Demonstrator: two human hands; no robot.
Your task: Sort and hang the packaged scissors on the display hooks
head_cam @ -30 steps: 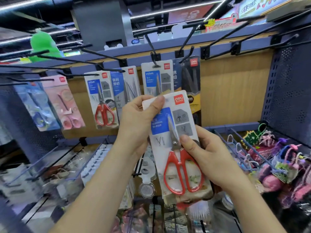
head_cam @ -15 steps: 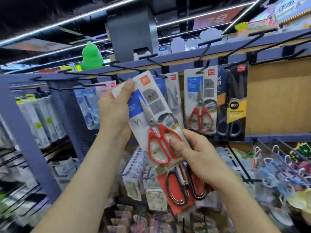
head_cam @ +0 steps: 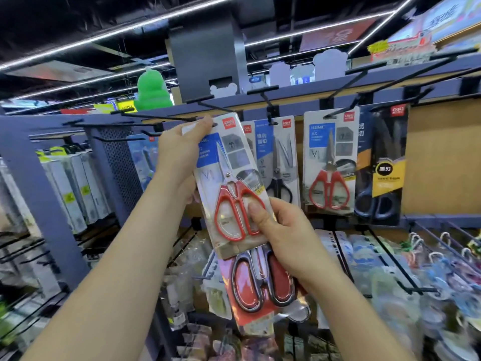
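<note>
Nearest: right hand [head_cam: 289, 241], fingers curled, thumb pressed on the front of the red-handled pack [head_cam: 229, 178] over one handle loop. The same hand also holds a second pack [head_cam: 260, 285], which sits behind and below the first. Left hand [head_cam: 179, 155] pinches the top left corner of the red-handled pack, its fingers [head_cam: 201, 126] closed on the card edge.

Red-handled pack: long white card under a clear blister. It has a blue panel and grey photo squares on the upper half and a small red logo at top right. Steel blades point up; two red loops sit at the bottom. It is held in the air before the shelf, leaning left at the top, its top edge just beside a black hook [head_cam: 166, 117]. Cannot tell whether the hook passes through the hang hole.

Second pack: red card, bigger scissors with black-rimmed red handles; only the lower part shows.

Against half a second ago: the red-handled pack stands steeper and the thumb sits on the same loop. One second ago it was lower, covering the hung stock.

Behind, hooks on the blue rail carry a black-handled pack [head_cam: 279, 162], a hanging red pack [head_cam: 329, 162] and a dark pack [head_cam: 382, 165]. Lower right hooks hold small trinkets [head_cam: 442, 259], blurred. A green figure [head_cam: 152, 91] stands on the shelf top.
</note>
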